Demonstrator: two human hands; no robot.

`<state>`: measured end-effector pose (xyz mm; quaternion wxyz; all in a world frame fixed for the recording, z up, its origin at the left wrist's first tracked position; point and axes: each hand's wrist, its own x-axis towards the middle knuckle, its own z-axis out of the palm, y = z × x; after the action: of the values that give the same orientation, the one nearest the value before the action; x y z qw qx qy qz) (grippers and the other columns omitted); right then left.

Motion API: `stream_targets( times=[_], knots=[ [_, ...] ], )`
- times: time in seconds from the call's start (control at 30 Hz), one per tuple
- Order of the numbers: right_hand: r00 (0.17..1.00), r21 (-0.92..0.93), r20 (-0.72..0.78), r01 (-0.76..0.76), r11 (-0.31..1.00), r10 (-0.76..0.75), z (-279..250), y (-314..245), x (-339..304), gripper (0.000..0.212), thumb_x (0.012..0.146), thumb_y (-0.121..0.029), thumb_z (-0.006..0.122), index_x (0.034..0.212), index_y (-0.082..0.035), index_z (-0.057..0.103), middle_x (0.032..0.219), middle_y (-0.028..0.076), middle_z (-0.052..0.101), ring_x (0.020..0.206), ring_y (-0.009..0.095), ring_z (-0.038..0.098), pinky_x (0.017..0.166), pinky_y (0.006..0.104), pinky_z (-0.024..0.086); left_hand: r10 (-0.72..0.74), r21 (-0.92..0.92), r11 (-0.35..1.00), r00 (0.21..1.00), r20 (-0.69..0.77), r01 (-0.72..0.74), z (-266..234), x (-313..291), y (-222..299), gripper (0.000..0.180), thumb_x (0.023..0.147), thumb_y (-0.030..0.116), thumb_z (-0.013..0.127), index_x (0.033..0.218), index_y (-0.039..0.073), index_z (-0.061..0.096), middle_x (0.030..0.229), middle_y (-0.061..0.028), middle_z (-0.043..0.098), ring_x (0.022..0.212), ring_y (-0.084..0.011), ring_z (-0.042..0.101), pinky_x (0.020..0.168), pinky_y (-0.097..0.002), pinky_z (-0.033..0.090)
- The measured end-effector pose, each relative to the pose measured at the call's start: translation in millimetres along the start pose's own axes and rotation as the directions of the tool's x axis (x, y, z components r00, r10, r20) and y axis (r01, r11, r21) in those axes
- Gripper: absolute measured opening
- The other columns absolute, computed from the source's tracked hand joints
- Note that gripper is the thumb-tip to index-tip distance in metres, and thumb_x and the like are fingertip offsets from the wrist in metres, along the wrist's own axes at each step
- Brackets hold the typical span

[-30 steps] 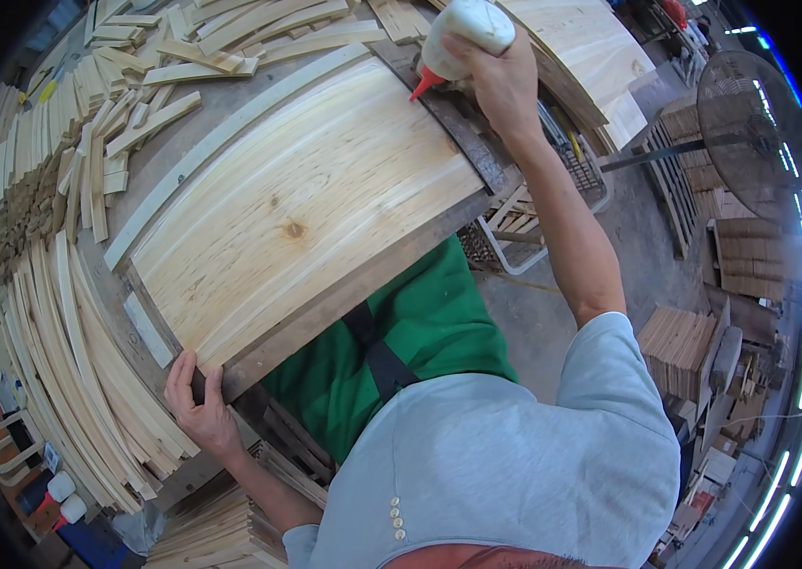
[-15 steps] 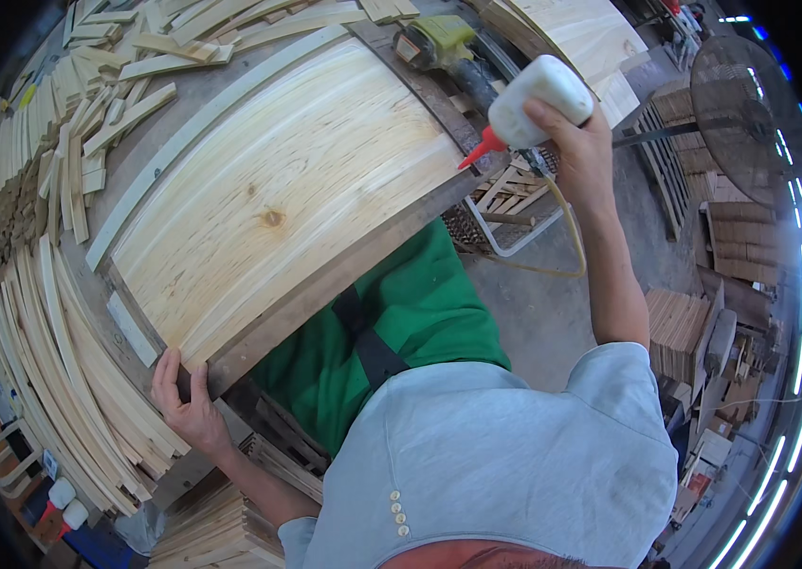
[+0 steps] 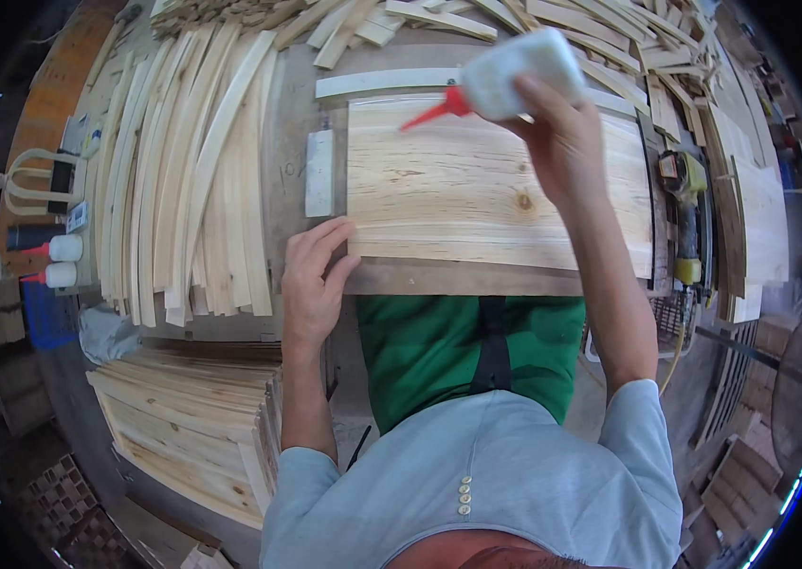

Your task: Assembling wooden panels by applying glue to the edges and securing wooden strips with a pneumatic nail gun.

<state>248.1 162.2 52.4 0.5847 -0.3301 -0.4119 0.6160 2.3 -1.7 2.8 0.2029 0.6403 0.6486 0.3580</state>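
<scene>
My right hand (image 3: 567,137) is wrapped around a white plastic glue bottle (image 3: 524,76) with a red nozzle (image 3: 434,109). The bottle is tilted over the far side of a pale wooden panel (image 3: 448,199), its tip pointing left and down. Motion blur hides whether the tip touches the wood. My left hand (image 3: 316,270) rests at the panel's near left corner, fingers stretched out and thumb apart. The panel has a dark knot and lies flat on the worktable (image 3: 391,278), partly covered by my right hand and forearm.
Long wooden strips (image 3: 173,180) lie stacked on the left, and loose offcuts (image 3: 363,33) spread along the back. A pale curved strip (image 3: 387,82) borders the panel's far edge; a short block (image 3: 319,174) stands left. A green-and-black nail gun (image 3: 683,204) lies right. Spare glue bottles (image 3: 63,275) sit far left.
The whole view has turned, so the panel now lies level before me. My right hand has carried the glue bottle from the panel's right end toward its far left. My left hand stays at the near left corner.
</scene>
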Motion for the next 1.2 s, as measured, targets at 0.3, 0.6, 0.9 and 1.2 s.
stream_targets(
  times=[0.3, 0.6, 0.9, 1.2],
  knots=[
    [0.996, -0.132, -0.020, 0.081, 0.988, -0.085, 43.1, 57.5, 52.8, 0.041, 0.085, -0.012, 0.072, 0.118, 0.001, 0.053, 0.113, 0.014, 0.061, 0.103, 0.027, 0.064, 0.079, 0.0428, 0.062, -0.036, -0.050, 0.998, 0.999, 0.039, 0.037, -0.3, 1.3, -4.9, 0.045, 0.078, 0.000, 0.069, 0.122, 0.005, 0.061, 0.120, -0.0108, 0.062, 0.113, -0.0277, 0.054, 0.098, -0.0367, 0.043],
    [1.000, -0.206, 0.011, 0.020, 0.978, -0.018, 46.2, 42.9, -1.2, 0.045, 0.083, -0.012, 0.074, 0.118, 0.005, 0.050, 0.110, 0.016, 0.061, 0.100, 0.026, 0.065, 0.079, 0.0389, 0.061, -0.042, -0.073, 0.996, 0.999, -0.003, 0.041, 2.7, -2.7, -8.9, 0.050, 0.078, 0.000, 0.069, 0.126, 0.006, 0.059, 0.115, -0.0077, 0.064, 0.104, -0.0236, 0.058, 0.093, -0.0346, 0.046],
    [0.991, -0.179, 0.008, -0.129, 0.975, 0.132, 48.6, 33.8, -72.0, 0.052, 0.082, -0.013, 0.076, 0.123, 0.004, 0.050, 0.111, 0.012, 0.063, 0.101, 0.021, 0.063, 0.085, 0.0345, 0.055, -0.056, -0.160, 0.985, 0.998, 0.031, 0.060, -0.8, -1.2, -10.1, 0.055, 0.079, -0.005, 0.065, 0.131, 0.008, 0.055, 0.113, -0.0066, 0.064, 0.101, -0.0208, 0.058, 0.092, -0.0336, 0.046],
    [0.995, -0.248, 0.047, -0.071, 0.966, 0.085, 47.0, 34.1, -94.2, 0.053, 0.079, -0.011, 0.080, 0.121, 0.001, 0.050, 0.109, 0.009, 0.063, 0.101, 0.015, 0.060, 0.088, 0.0302, 0.050, -0.057, -0.184, 0.981, 0.998, 0.025, 0.060, 1.0, -0.7, -11.2, 0.052, 0.079, -0.005, 0.065, 0.129, 0.006, 0.056, 0.111, -0.0079, 0.065, 0.100, -0.0238, 0.058, 0.090, -0.0348, 0.047]
  ],
)
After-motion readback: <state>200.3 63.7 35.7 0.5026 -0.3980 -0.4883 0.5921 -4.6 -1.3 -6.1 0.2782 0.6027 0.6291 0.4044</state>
